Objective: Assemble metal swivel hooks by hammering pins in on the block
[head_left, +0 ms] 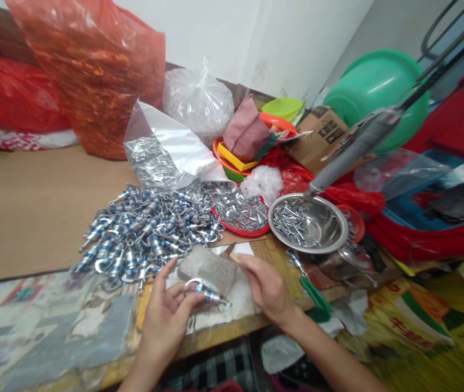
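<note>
My left hand (170, 305) pinches a small silver metal fitting (208, 294) with blue bands, a curved hook at one end and a small ring at the other. It is held in front of a grey rectangular block (208, 268) resting on white paper. To the right of that block, my right hand (267, 286) is closed around a small tool (232, 253) with a pale handle and a dark brown end; most of it is hidden by the fingers. Beyond my left hand lies a large heap of similar blue-banded hook fittings (134, 234).
Small metal parts fill a red tray (242, 212) and a steel bowl (307, 223) at the back right. A grey bar-like tool (354, 147) slants over the bowl. Clear bag (158, 158) and orange bag (101, 81) stand behind. A green loop (316, 302) hangs at the table edge.
</note>
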Demonstrator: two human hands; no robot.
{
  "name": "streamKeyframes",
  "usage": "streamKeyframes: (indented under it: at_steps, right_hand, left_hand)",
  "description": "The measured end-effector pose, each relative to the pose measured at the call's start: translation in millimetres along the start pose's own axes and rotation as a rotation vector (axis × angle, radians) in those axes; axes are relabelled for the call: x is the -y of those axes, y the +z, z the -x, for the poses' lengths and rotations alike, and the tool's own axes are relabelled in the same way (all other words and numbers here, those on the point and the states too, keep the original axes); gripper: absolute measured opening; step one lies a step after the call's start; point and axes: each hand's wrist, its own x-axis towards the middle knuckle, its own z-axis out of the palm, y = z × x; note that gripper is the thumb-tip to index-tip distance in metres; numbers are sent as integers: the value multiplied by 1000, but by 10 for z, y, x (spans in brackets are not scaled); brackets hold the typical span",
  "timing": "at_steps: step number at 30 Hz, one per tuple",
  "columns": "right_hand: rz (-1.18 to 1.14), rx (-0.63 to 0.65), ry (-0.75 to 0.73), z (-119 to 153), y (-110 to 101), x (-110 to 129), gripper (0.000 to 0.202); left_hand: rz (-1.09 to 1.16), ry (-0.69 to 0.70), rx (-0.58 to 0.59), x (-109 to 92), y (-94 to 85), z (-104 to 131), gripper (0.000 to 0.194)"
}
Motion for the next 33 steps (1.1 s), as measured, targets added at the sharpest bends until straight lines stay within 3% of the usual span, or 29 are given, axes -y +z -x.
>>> streamKeyframes:
  at_steps: [2, 3, 5, 8, 11, 14, 18, 20, 22, 24, 27, 30, 33]
  right_hand:
    - [59, 105, 338, 149, -24, -111, 32]
    - [63, 204, 433, 206, -34, -157, 33]
    - [9, 338, 510, 266, -57, -206, 29]
    - [-76, 246, 573, 225, -140, -152, 27]
    - [-125, 146, 515, 121, -316, 18, 44]
    - [-126, 119, 341, 69, -502, 212, 41]
    - [-41, -21, 183, 91, -557, 381, 48]
    - [35, 43, 151, 100, -507, 420, 49]
    - [119, 185, 131, 99, -450, 438, 47]
    - [172, 209, 135, 102, -414, 450, 46]
    - [158, 114, 168, 149, -384, 463, 45]
    - [76, 143, 239, 242, -327, 417, 42]
    - [-22, 85, 405, 331, -245, 245, 38]
  left_hand:
    - [-8, 5, -3, 12, -8, 1, 78]
    - [-8, 8, -6, 15, -12, 2, 77]
    - [-1, 9, -8, 15, -17, 4, 77]
    - [3, 4, 1, 8, -19, 1, 77]
    - [3, 6, 10, 4, -16, -5, 77]
    - [-5, 17, 3, 3, -13, -4, 76]
    - [2, 11, 9, -6, -5, 5, 79]
    - [11, 2, 17, -17, -3, 8, 80]
    - [4, 0, 16, -30, 1, 7, 79]
    - [-13, -1, 9, -40, 6, 6, 79]
    - [-27, -3, -3, -38, 15, 6, 80]
    - [-27, 6, -10, -33, 14, 5, 79]
    - [-133, -12, -29, -71, -10, -1, 54]
